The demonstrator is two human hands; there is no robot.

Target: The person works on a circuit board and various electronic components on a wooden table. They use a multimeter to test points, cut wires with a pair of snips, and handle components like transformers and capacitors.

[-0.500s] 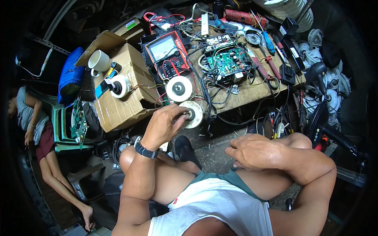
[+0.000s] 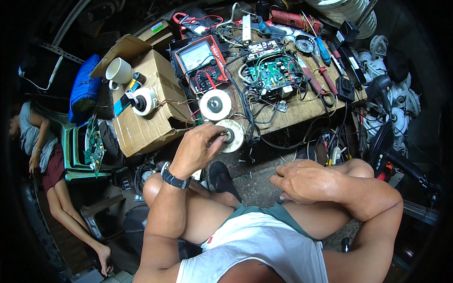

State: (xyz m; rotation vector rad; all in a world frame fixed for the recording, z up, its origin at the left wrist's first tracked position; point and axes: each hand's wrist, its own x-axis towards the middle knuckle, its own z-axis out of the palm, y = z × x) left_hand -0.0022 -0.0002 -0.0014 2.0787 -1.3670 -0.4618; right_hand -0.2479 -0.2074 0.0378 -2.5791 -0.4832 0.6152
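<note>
My left hand (image 2: 200, 145), with a black watch on its wrist, pinches the shaft at the centre of a worn, off-white round motor (image 2: 233, 144). Dark marks show on the motor's upper rim; my fingers hide part of its hub. It is at the near edge of the workbench. Just beyond it sits a cleaner white round motor (image 2: 215, 105) with a dark hub. My right hand (image 2: 302, 183) rests over my right thigh, fingers loosely bent and slightly apart, with nothing visible in them.
The wooden bench (image 2: 302, 111) carries a red-framed analog multimeter (image 2: 200, 63), a green circuit board (image 2: 273, 73), tangled wires and hand tools. At left, a cardboard box (image 2: 160, 94) bears another white motor (image 2: 144, 101) and a mug (image 2: 119, 71). A person (image 2: 42, 137) lies beyond a green chair (image 2: 71, 155).
The worn motor's face has turned under my left hand, bringing dark marks to its upper rim. My left hand has barely shifted, and my right hand stays put.
</note>
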